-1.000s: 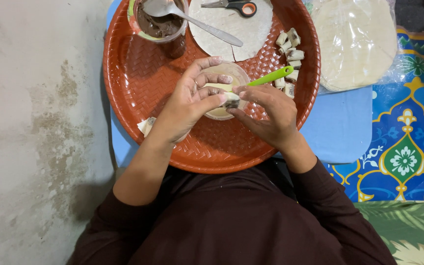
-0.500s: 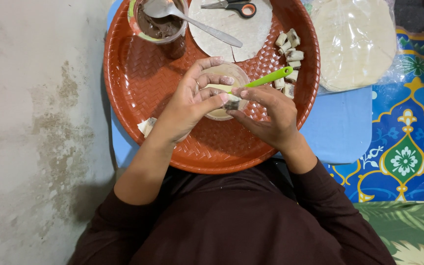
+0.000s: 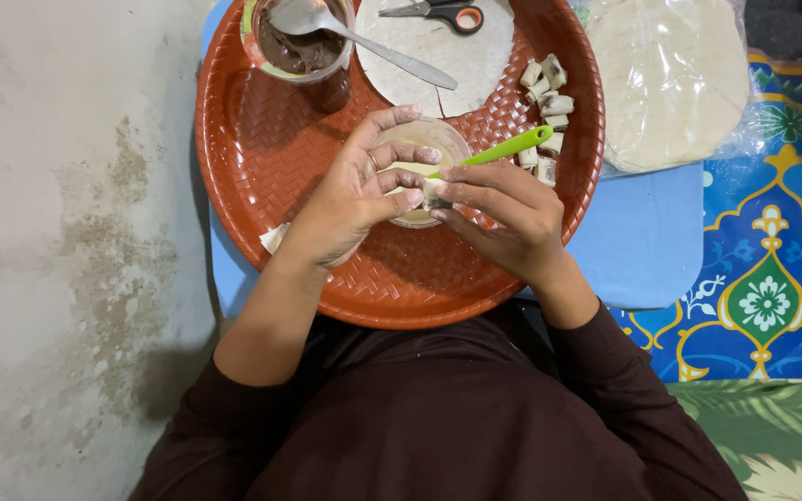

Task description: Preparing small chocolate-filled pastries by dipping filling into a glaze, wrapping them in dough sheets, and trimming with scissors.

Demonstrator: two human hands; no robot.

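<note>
Since the earlier frame the hands have barely shifted. A small dough roll is pinched between left hand and right hand fingertips, above a small bowl on the red tray, which catches drips; finished rolls are piled aside.

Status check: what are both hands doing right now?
Left hand and right hand pinch a small dough roll. Over clear bowl. Green tool beside. Nothing blocking.

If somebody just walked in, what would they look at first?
Probably the big orange tray in the middle, with two hands above it. The left hand and right hand pinch a small roll over a little bowl, beside a green stick. Finished rolls sit at the tray's right edge, and a cup of brown filling with a spoon sits at the top.
</note>
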